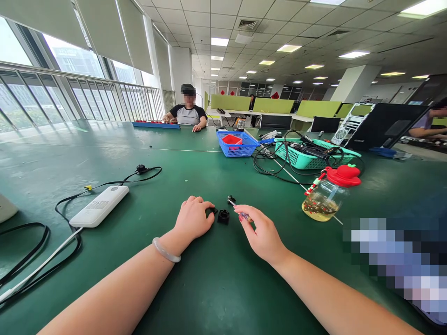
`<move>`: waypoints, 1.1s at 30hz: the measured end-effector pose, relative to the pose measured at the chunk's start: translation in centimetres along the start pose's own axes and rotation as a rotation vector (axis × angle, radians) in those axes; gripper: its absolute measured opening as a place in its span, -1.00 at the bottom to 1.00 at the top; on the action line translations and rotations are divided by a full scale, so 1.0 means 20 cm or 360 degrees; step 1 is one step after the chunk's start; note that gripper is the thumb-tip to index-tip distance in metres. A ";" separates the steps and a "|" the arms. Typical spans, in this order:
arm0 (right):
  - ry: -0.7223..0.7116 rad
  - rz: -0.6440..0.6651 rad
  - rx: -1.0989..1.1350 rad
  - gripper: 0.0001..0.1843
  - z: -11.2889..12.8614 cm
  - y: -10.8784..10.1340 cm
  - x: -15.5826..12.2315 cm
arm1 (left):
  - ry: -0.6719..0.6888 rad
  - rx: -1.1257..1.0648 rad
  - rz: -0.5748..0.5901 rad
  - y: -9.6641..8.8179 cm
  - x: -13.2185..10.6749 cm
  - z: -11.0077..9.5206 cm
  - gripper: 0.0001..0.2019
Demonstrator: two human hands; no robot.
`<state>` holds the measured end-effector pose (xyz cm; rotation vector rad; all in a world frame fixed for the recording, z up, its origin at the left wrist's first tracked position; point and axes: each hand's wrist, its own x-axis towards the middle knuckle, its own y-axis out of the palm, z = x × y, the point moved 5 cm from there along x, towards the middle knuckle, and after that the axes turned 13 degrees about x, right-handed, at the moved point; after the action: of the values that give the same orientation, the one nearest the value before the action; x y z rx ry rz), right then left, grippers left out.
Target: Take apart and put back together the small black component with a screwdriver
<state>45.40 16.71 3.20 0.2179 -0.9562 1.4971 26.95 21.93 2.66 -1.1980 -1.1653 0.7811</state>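
Note:
My right hand [263, 235] is closed around a small screwdriver [246, 216] with a translucent purplish handle. Its thin shaft slants up and left, and the tip meets some tiny dark pieces [231, 199] on the green table; these are too small to name. My left hand [194, 217], a pale bangle on its wrist, rests on the table with curled fingers. Between its thumb and fingers shows the edge of a small black part [211, 211], mostly hidden. Between the two hands lies a square black plastic housing [223, 216] with a round opening.
A white power bank [100, 206] with cables lies at left, near a small black device [141, 169]. At right stands a red-lidded bottle [321, 200]. Farther back are a blue basket [238, 148] and a green basket [302, 160] of cables. Another person sits across the table.

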 end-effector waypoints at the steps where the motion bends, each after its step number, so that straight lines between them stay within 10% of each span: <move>1: 0.0013 -0.0012 0.0006 -0.76 0.00 0.00 0.00 | -0.0023 0.0001 -0.0018 -0.01 0.00 0.00 -0.73; 11: 0.0214 -0.0093 0.0018 -0.72 -0.07 -0.01 0.00 | 0.0715 -0.0333 0.0087 0.04 -0.06 -0.13 -0.59; 20: 0.0291 -0.0117 -0.0024 -0.71 -0.09 -0.02 0.01 | 0.0101 -0.0173 0.0060 0.04 -0.01 -0.02 -0.75; 33: 0.0179 -0.0071 0.0102 -0.73 -0.02 -0.02 0.00 | 0.0172 -0.0162 0.0087 0.06 -0.02 -0.02 -0.48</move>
<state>45.98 16.89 3.19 0.1975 -0.8096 1.4843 27.43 21.70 1.38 -1.3449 -1.0980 0.6959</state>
